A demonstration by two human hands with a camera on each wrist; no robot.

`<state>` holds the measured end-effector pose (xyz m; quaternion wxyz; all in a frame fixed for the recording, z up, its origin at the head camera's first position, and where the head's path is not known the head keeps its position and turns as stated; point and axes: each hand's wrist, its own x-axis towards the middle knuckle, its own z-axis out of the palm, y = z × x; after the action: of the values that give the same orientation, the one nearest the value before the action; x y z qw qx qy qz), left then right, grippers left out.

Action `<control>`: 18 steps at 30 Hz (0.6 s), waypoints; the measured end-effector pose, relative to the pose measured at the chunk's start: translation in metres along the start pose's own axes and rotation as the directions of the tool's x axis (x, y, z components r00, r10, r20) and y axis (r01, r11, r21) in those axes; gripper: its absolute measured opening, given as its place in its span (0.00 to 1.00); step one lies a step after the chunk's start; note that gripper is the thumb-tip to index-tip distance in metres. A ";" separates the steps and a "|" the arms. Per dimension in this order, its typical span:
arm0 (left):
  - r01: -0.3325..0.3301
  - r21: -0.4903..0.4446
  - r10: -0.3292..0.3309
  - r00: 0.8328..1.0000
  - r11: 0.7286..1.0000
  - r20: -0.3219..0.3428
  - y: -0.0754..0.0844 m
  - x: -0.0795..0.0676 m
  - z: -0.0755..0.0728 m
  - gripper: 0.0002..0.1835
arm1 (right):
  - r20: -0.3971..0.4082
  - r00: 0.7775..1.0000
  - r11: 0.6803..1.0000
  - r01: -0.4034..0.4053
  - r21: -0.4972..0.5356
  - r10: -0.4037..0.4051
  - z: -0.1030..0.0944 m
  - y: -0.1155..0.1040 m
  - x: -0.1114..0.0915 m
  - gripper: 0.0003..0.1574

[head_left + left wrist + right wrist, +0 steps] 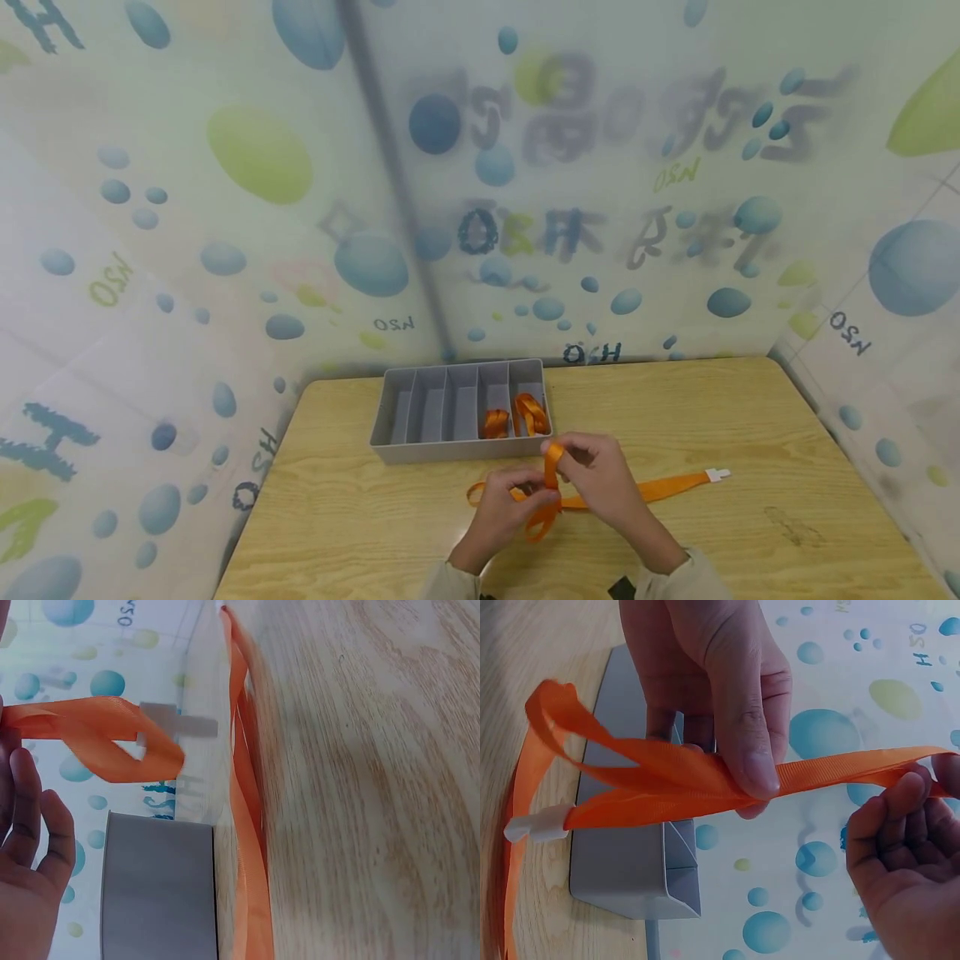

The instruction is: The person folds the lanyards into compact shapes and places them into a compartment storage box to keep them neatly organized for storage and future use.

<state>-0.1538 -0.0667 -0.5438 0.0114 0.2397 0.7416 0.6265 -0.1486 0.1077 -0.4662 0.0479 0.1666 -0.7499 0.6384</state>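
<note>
An orange ribbon strap (553,467) is held up between both hands over the table. My left hand (510,504) pinches its folded layers between thumb and fingers; loops and a white plastic clip (540,823) hang below the grip. Higher up, my right hand (600,475) grips the upper part of the strap with curled fingers, as the right wrist view shows. Another length of orange ribbon (671,486) lies on the table, with a white clip (717,475) at its right end.
A grey divided tray (427,451) stands at the back of the wooden table (337,517), just beyond the hands. Its two right compartments hold folded orange ribbons (531,414). A patterned curtain (487,250) hangs behind and at both sides.
</note>
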 end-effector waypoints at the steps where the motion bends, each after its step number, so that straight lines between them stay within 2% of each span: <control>1: -0.017 0.003 0.017 1.000 1.000 -0.001 -0.001 0.000 0.000 0.05 | 0.007 1.000 1.000 -0.002 -0.003 0.002 0.000 0.000 0.000 0.10; 7: -0.052 0.033 0.052 0.998 0.998 -0.017 -0.004 0.000 -0.003 0.04 | 0.038 0.999 1.000 0.023 -0.006 -0.023 0.002 0.000 -0.002 0.10; 14: -0.016 0.046 0.018 0.999 0.999 -0.050 -0.003 -0.001 -0.005 0.04 | 0.088 0.994 0.998 0.057 -0.001 -0.056 0.003 -0.001 -0.006 0.06; 18: -0.043 0.093 0.049 0.997 0.995 -0.064 0.002 0.000 -0.006 0.02 | 0.104 0.992 0.998 0.070 -0.009 -0.069 0.005 -0.004 -0.007 0.05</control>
<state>-0.1550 -0.0726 -0.5408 -0.0385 0.2363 0.7637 0.5995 -0.1399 0.1039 -0.4656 0.0321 0.2251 -0.7492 0.6221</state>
